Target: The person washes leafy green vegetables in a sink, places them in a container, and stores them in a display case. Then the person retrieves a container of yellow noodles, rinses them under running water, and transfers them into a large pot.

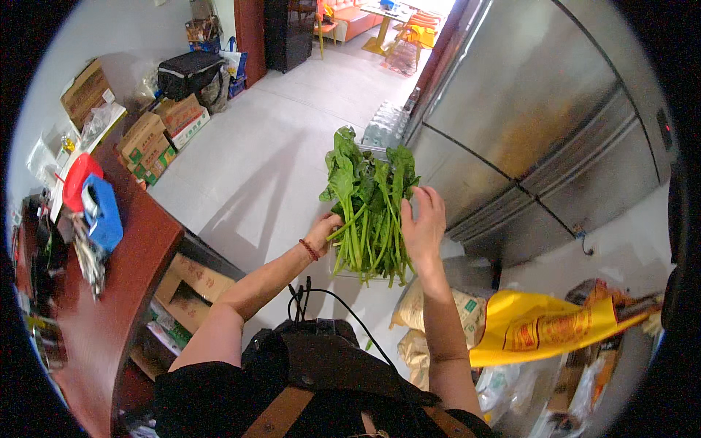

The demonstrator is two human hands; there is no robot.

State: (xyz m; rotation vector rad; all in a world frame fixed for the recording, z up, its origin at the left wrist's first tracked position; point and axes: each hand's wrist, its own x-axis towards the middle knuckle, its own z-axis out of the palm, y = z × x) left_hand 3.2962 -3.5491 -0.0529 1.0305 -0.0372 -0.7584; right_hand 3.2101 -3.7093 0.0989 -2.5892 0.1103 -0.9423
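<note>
A large heap of leafy greens with long green stems (372, 219) lies before me, leaves pointing away from my body. Beneath it, parts of a clear container's rim (372, 148) show. My left hand (323, 232), with a red bead bracelet on the wrist, is at the left edge of the heap, its fingertips by the stems; whether they grip any is hidden. My right hand (424, 224) is at the right edge, fingers raised and apart, beside the leaves and stems.
A reddish-brown counter (131, 263) with a blue container (104, 213) stands left. Cardboard boxes (145, 142) line the wall. A steel refrigerator (526, 120) is at right, with paper sacks (413, 312) and a yellow bag (547, 328) below. Wrapped bottles (385, 125) stand ahead.
</note>
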